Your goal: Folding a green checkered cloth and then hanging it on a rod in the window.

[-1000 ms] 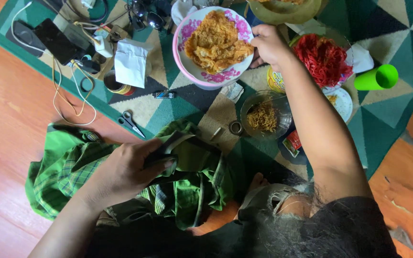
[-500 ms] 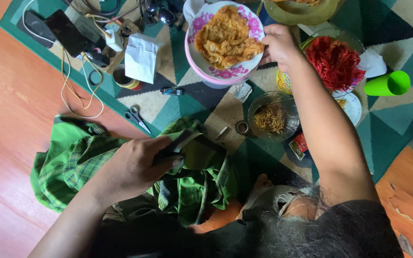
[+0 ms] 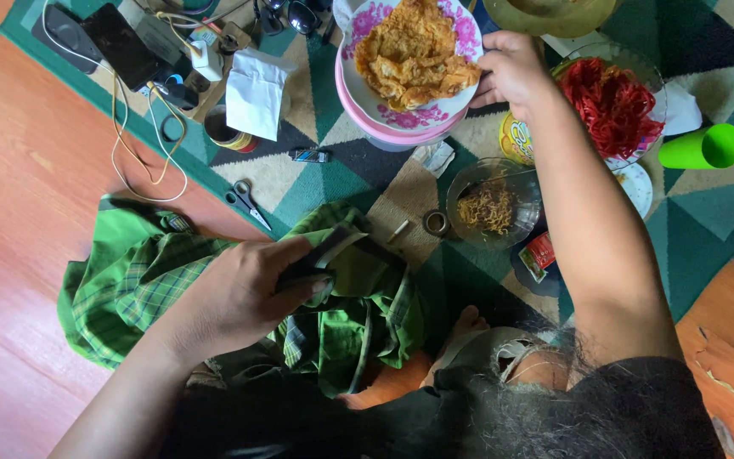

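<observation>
My right hand [image 3: 511,70] grips the rim of a white plate with pink flowers [image 3: 460,25] that carries a golden fried food. The plate rests on top of a pink bowl [image 3: 384,136]. My left hand [image 3: 252,285] is closed around a dark flat object [image 3: 333,251] over a green plaid cloth [image 3: 138,280] in my lap. A glass bowl of fried noodles [image 3: 490,204] sits below the plate. A glass dish of red shredded food [image 3: 609,102] lies to the right of my forearm.
Scissors [image 3: 244,200], a white paper bag [image 3: 252,89], a phone [image 3: 125,42] and tangled cables [image 3: 142,140] lie on the patterned mat at the left. A green cup [image 3: 702,146] lies at the right. An orange wooden floor [image 3: 19,187] borders the mat.
The view has shifted slightly; my right hand and the flowered plate stay together over the pink bowl. My left hand keeps its hold on the dark object above the cloth.
</observation>
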